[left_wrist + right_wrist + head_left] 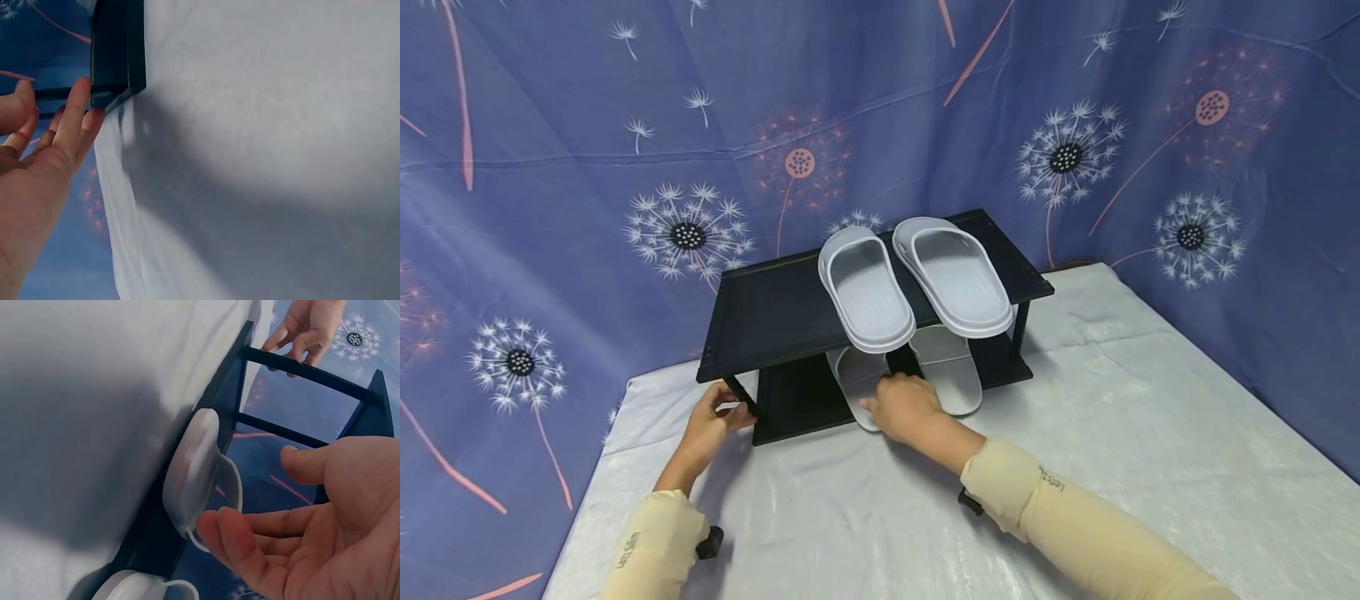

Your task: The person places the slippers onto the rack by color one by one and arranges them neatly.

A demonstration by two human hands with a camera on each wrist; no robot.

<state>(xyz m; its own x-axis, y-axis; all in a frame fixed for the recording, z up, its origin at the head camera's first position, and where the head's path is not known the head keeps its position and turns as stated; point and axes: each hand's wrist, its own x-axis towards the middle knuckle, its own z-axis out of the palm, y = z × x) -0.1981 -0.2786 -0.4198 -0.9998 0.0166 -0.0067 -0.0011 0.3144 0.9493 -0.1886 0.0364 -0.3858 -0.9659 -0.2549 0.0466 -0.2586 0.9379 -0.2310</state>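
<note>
A black two-tier shoe rack (775, 308) carries grey slippers on both tiers. On the lower tier sit a left slipper (857, 383) and a right slipper (953, 379). My right hand (906, 404) is over the lower left slipper; in the right wrist view its fingertips (215, 531) are right at the edge of that slipper's upper (231, 481), the thumb held apart. Beside the rack's front left post (741, 392), my left hand (711, 421) has loosely extended fingers (75, 112) touching it near the lower shelf.
Another pair, a left slipper (868, 292) and a right slipper (958, 279), lies on the top tier, toes to the back. The rack stands on a table with a white cloth (1150, 400). Behind it hangs a blue dandelion-print curtain (910, 108).
</note>
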